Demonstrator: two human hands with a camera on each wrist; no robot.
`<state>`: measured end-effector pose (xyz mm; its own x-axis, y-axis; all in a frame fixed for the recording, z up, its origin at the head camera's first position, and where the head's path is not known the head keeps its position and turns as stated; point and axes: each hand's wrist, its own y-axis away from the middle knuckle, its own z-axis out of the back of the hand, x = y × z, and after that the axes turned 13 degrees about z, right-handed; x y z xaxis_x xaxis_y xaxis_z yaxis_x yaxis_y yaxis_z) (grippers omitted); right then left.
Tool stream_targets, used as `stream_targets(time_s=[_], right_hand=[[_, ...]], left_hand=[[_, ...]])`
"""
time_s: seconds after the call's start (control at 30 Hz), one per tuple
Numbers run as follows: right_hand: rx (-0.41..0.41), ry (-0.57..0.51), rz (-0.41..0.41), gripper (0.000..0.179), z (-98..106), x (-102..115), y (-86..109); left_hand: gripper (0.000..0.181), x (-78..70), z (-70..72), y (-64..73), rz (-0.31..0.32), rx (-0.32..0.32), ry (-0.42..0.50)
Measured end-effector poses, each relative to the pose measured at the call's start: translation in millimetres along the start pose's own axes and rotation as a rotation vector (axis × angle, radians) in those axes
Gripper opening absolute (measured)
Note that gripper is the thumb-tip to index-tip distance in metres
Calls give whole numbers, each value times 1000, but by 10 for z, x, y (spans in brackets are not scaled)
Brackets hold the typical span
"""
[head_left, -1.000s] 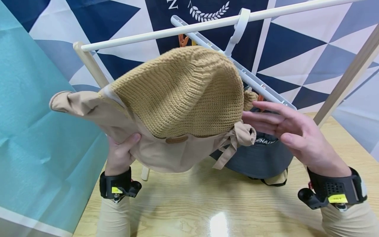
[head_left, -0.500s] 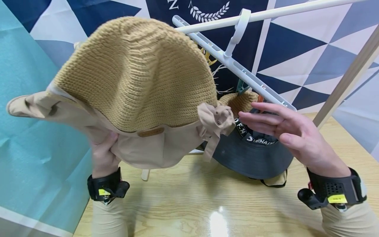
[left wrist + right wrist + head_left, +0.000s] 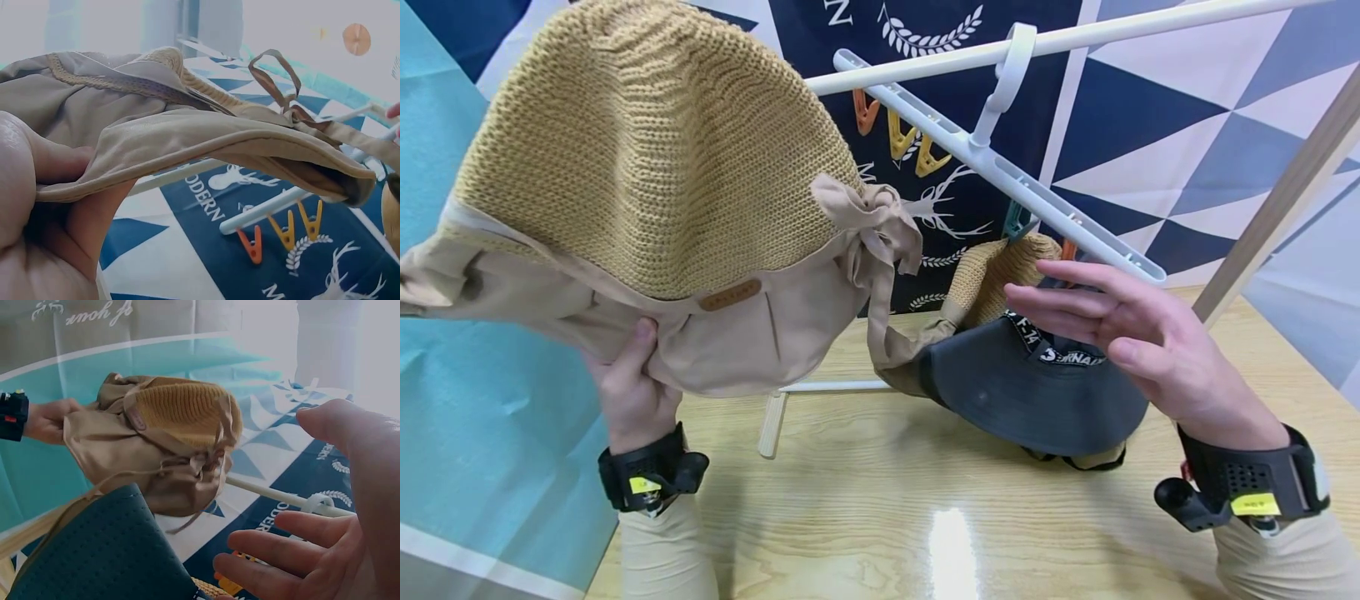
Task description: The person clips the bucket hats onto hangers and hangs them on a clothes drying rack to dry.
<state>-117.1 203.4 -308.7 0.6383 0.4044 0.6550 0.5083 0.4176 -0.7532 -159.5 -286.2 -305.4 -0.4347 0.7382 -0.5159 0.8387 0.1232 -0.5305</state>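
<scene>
My left hand [image 3: 636, 392] pinches the beige cloth brim of a sun hat [image 3: 655, 158], thumb on top. The hat has a tan knitted crown, a brown tag and a cloth bow at its right. In the left wrist view, the brim [image 3: 181, 140] lies between thumb and fingers. My right hand [image 3: 1135, 342] stands with straight, spread fingers in front of a dark bucket hat [image 3: 1030, 392] hanging from the hanger [image 3: 985, 158]. Its fingers seem to hold nothing; touch with the bucket hat cannot be told. Another tan knitted hat [image 3: 973, 279] hangs behind, partly hidden.
A white rod [image 3: 940, 58] bears the hanger. Orange [image 3: 865, 111] and yellow clothespins [image 3: 900, 135] dangle from the hanger's far half; a teal clothespin [image 3: 1017, 221] is at the hats. A wooden post [image 3: 1285, 192] stands right, above the wooden table [image 3: 850, 517].
My left hand has carried the sun hat leftward and up, away from the hanger, uncovering clothespins and the hats behind. My right hand has barely moved.
</scene>
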Motion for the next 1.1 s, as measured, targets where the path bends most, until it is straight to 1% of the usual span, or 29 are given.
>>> stream_targets(time_s=[0.1, 0.27, 0.37, 0.53, 0.7, 0.9, 1.1], right_hand=[[3, 4, 5, 61, 4, -7, 3], [-10, 30, -23, 61, 6, 15, 20], [-12, 32, -27, 61, 3, 17, 22], [12, 2, 19, 61, 5, -6, 13], [10, 6, 7, 60, 3, 4, 14], [8, 1, 5, 60, 0, 1, 10], [8, -8, -6, 60, -7, -4, 12]], left_hand=[[45, 12, 3, -10, -13, -17, -18], [48, 19, -22, -6, -34, -40, -50], [50, 24, -39, -2, -51, -29, -67], [54, 30, -72, -3, -87, -10, -95], [53, 44, -90, -44, -121, 9, -129], [54, 69, -112, -79, -193, -26, -212], [56, 90, -117, -98, -211, -22, -270]])
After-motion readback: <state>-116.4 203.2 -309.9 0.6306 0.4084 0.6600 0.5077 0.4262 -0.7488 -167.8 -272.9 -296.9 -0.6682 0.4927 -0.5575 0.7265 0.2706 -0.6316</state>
